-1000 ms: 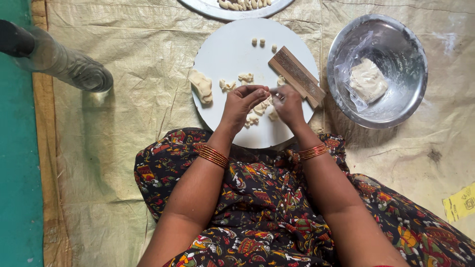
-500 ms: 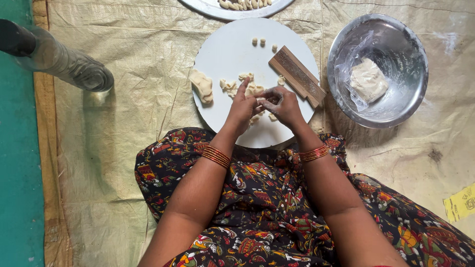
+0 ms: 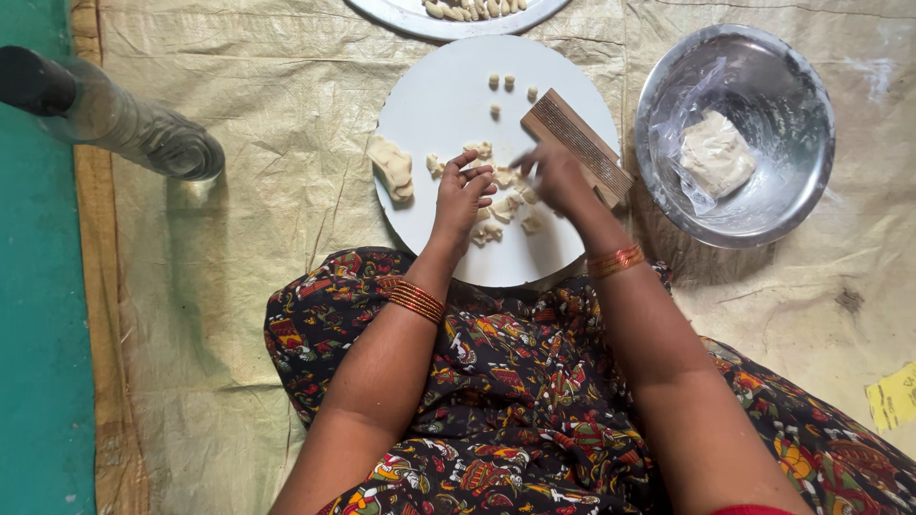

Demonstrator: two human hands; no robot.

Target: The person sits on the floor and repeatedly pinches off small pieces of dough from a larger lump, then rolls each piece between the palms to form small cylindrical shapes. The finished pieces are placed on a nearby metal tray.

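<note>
The person is sitting on a woven mat [image 3: 239,286] and working over a round white board [image 3: 429,105] that is resting against the patterned lap. The left hand [image 3: 463,195] is lying fingers-down among a scatter of small dough pieces [image 3: 496,205] near the board's middle, lightly curled on them; whether it is pinching one, I cannot tell. The right hand [image 3: 558,176] is blurring just beside it, fingers bunched, touching the lower end of the ridged wooden paddle [image 3: 577,143], and its grip is not readable either. The two hands are sitting close but apart. The risks look modest: the paddle is lying tilted across the board's right rim, so a hard press could be tipping it off toward the steel bowl [image 3: 668,191] holding bagged dough [image 3: 716,153]. Loose pieces near the lower edge could be rolling onto the cloth. The larger dough lump [image 3: 393,164] at the left rim and the clear bottle [image 3: 124,119] lying nearby could also be getting knocked.
</note>
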